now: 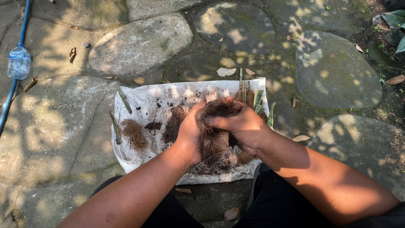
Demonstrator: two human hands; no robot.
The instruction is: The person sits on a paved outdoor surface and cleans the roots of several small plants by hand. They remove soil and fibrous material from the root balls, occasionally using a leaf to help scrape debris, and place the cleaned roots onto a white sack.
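Over the white sack (pixel 143 99), pulling the brown fibre clump (pixel 215 135) apart gently, left hand (pixel 190 135) and right hand (pixel 240 124) both clamped on it, keeping crumbs falling onto the cloth.

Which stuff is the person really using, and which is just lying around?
Being used:
- left hand and right hand, both gripping the brown fibre clump
- white cloth underneath
- loose fibre tuft
- green stem pieces

Lying about:
- plastic bottle
- blue hose
- dry leaves
- stone paving

Stone paving (pixel 139 46) bears white sack (pixel 143 99) (soiled), bottle (pixel 19 62)
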